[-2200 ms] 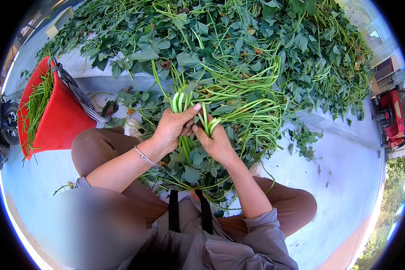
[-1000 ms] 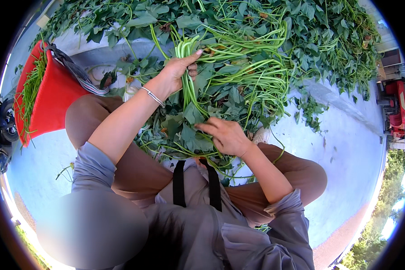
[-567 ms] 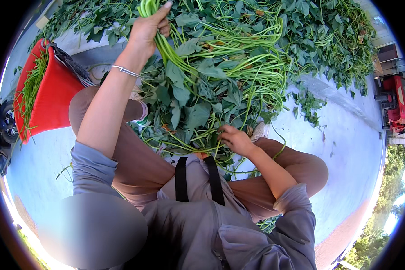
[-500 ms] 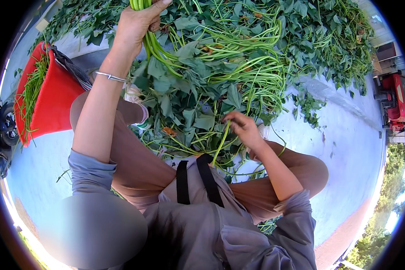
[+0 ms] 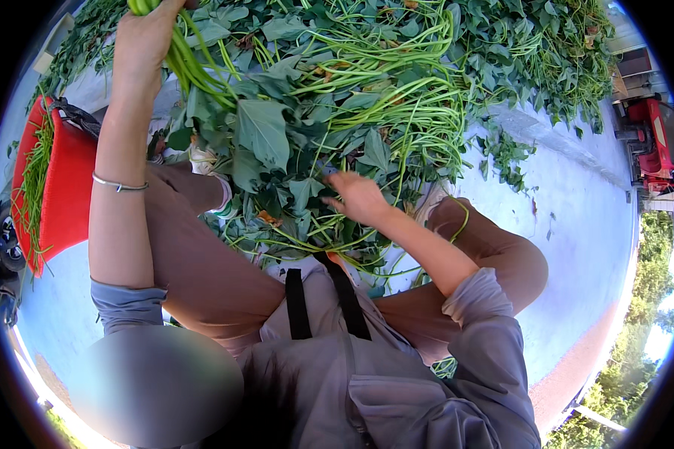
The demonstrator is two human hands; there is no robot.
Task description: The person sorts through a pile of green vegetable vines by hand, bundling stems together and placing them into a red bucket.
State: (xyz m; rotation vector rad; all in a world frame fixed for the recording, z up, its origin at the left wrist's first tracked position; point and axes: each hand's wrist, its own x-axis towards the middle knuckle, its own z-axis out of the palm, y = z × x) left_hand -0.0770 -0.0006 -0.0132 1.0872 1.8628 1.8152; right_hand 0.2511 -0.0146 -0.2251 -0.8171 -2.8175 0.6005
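Observation:
My left hand [image 5: 144, 45], raised at the upper left, is closed round a thick bunch of long green stems [image 5: 193, 69]. Broad dark green leaves hang near the lower part of that bunch, one large leaf [image 5: 263, 133] among them. My right hand [image 5: 359, 199] is over the pile of leafy vines [image 5: 277, 191] between my feet, slightly blurred. Its thumb and fingers are apart at the leaves, and I see nothing held in them. Loose pale green stems [image 5: 419, 105] lie tangled just beyond it.
A red container [image 5: 67, 187] filled with thin green stems [image 5: 34, 183] stands at the left. More leafy vines [image 5: 532, 45] spread across the far side of the pale floor [image 5: 569, 247]. Red machinery [image 5: 655, 142] is at the far right.
My left hand has moved left with the bunch. My right hand has moved left over the leaves, and the stem it was pinching is no longer in its fingers.

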